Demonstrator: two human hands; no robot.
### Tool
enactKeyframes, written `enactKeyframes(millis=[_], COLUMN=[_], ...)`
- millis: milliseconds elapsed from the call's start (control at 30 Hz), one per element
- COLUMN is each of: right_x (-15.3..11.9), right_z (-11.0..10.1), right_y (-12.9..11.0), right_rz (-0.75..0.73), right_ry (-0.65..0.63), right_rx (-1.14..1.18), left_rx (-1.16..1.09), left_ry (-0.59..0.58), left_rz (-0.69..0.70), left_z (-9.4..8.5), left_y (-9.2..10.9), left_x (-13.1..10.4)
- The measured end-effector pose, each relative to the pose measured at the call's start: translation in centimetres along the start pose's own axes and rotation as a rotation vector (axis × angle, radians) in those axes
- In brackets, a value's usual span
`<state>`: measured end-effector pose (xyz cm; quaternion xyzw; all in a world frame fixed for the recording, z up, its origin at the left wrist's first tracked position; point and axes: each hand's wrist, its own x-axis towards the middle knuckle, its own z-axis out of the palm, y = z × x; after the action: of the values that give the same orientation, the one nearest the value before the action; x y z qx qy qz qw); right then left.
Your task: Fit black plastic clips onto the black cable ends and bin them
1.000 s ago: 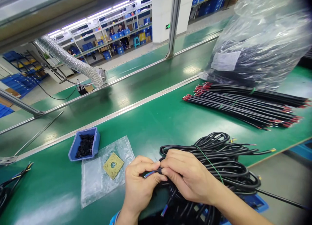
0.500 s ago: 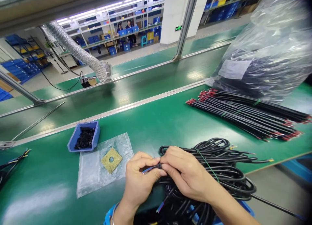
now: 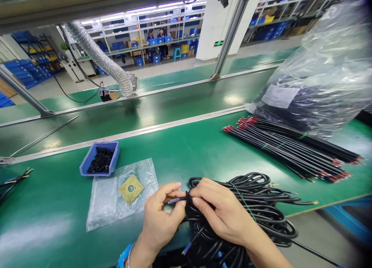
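My left hand (image 3: 161, 221) and my right hand (image 3: 221, 210) meet at the near edge of the green bench, both pinching one black cable end (image 3: 178, 200) that shows blue and red wire tips. A small black part sits on that cable between my fingertips. The cable belongs to a coiled bundle of black cables (image 3: 261, 210) tied with a green twist wire, lying under and to the right of my right hand. More cable ends hang down below my hands.
A blue bin of small black parts (image 3: 100, 161) stands to the left, beside a clear plastic bag with a yellow square sponge (image 3: 130, 188). Straight black cables with red tips (image 3: 290, 148) and a large bag of cables (image 3: 314, 86) lie at right. People sit at distant shelves.
My hands stay together on the same cable end, with the fingers shifting slightly. The view has tilted, so everything sits a little lower and further left in the picture.
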<state>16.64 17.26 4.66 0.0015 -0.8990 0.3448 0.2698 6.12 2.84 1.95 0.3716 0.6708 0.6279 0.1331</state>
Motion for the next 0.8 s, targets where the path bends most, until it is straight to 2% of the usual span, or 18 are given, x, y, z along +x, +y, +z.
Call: enactKeyframes(millis=[133,300,400,500,567,633,800], right_x=[-0.2,-0.4,-0.1,0.1,0.0,-0.6,-3.7], right_z=[0.0,0.0,0.3,0.3,-0.3,-1.5,-4.8], right_y=[0.1,0.2,0.4,0.3,0.0,-0.3,0.6], right_rz=[0.006,-0.008,-0.014,-0.021,-0.011,0.016,0.138], right_ry=[0.0,-0.005,0.002,0.03,0.043,0.002,-0.315], right_rx=[-0.009,-0.029,-0.047,-0.086,-0.168,-0.285,-0.412], left_rx=[0.159,0.242,0.22,0.172,0.141,0.126,0.087], left_ry=[0.016,0.022,0.014,0.003,0.023,0.082,0.267], left_rz=[0.154,0.237,0.218,0.111,0.028,-0.037,-0.138], left_z=[-0.1,0.0,0.2,-0.1,-1.0,-2.5,-6.4], left_y=[0.2,0.2,0.0,-0.2,-0.4,-0.6,-1.3], left_x=[0.1,0.3,0.3,0.1,-0.2,-0.7,-3.0])
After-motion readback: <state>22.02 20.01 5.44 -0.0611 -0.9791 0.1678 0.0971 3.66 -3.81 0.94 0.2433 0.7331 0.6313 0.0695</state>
